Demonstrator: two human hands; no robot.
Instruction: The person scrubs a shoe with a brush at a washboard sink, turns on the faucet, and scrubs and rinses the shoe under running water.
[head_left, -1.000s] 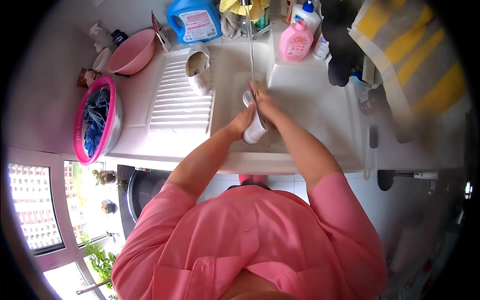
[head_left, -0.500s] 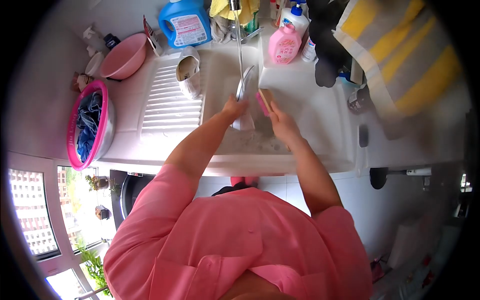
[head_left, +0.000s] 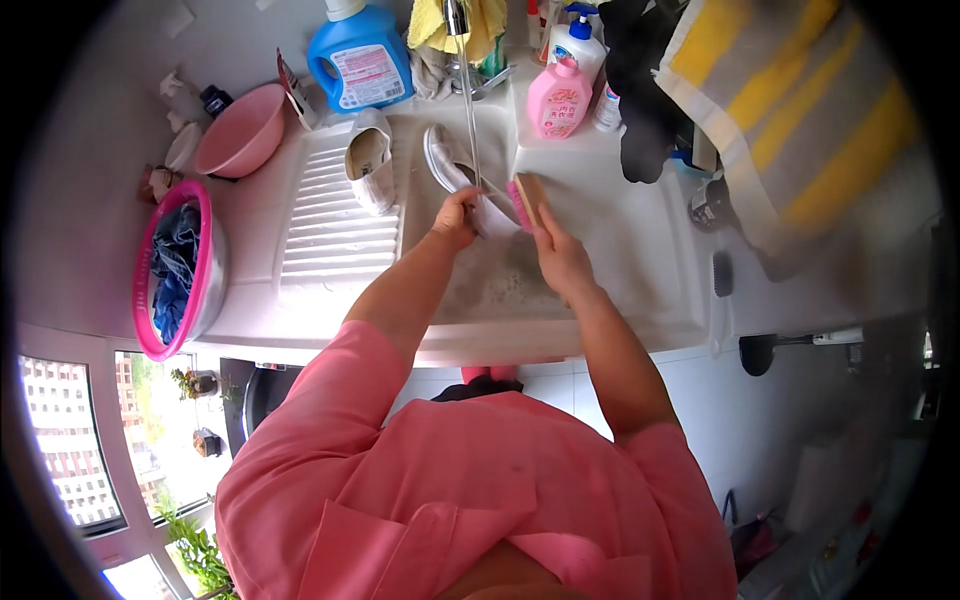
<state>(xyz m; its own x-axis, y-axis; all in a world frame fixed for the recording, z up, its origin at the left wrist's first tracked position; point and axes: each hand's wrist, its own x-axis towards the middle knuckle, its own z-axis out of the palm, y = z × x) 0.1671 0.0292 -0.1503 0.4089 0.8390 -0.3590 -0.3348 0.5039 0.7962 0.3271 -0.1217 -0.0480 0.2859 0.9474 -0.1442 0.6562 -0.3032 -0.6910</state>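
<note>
My left hand (head_left: 457,217) is closed around the side of a white slip-on shoe (head_left: 447,160), tilted over the sink basin under running water (head_left: 471,110). A scrub brush (head_left: 531,198) with a wooden back and pink bristles is in my right hand (head_left: 561,257). Its bristles face the shoe's right end, touching or very close to it. The second white shoe (head_left: 370,165) lies on the ribbed washboard (head_left: 338,225) to the left, with its opening upward. My fingers hide part of the held shoe.
A blue detergent bottle (head_left: 362,65), a pink bottle (head_left: 560,100) and the faucet (head_left: 456,18) stand along the back. At left are a pink basin (head_left: 242,132) and a pink-rimmed tub (head_left: 207,255) of clothes. A striped cloth (head_left: 770,100) hangs at right, above a small brush (head_left: 721,273).
The held shoe has turned from nearly upright on edge to a slant, so its opening now shows. My left hand moved slightly left and down. The brush stays in my right hand.
</note>
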